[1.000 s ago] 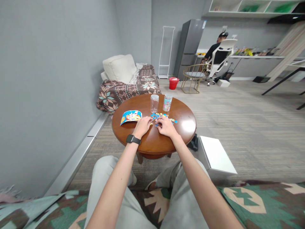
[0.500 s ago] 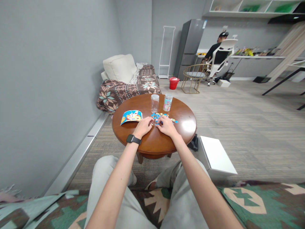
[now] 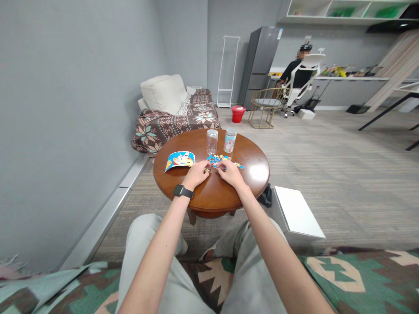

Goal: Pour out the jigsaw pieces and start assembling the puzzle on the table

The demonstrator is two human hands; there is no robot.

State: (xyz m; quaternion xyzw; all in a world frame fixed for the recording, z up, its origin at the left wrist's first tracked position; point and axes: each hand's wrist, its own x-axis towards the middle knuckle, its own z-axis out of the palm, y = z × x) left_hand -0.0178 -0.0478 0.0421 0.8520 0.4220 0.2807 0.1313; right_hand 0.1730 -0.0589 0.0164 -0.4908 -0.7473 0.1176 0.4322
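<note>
Small blue, yellow and white jigsaw puzzle pieces (image 3: 214, 159) lie in a loose pile on the round brown table (image 3: 216, 192). My left hand (image 3: 197, 173), with a black watch at the wrist, is at the pile's near left edge, its fingers curled in a pinch on a small pale puzzle piece (image 3: 206, 170). Across a narrow gap, my right hand (image 3: 230, 172) rests at the near side of the pile. Its fingers are bent and pressed together; whatever is under the fingertips is hidden.
Behind the pile stand a clear lidded jar (image 3: 212, 142) and a printed jar (image 3: 229, 140). A curved picture sheet (image 3: 180, 160) lies on the left. A white box (image 3: 297, 211) is right of the table. Farther back, a person (image 3: 292, 67) sits in a white chair.
My right hand's fingertips have shifted slightly away from me, closer to the pile. The left hand stays almost in place, its fingers moving a little. The jars and sheet have not moved.
</note>
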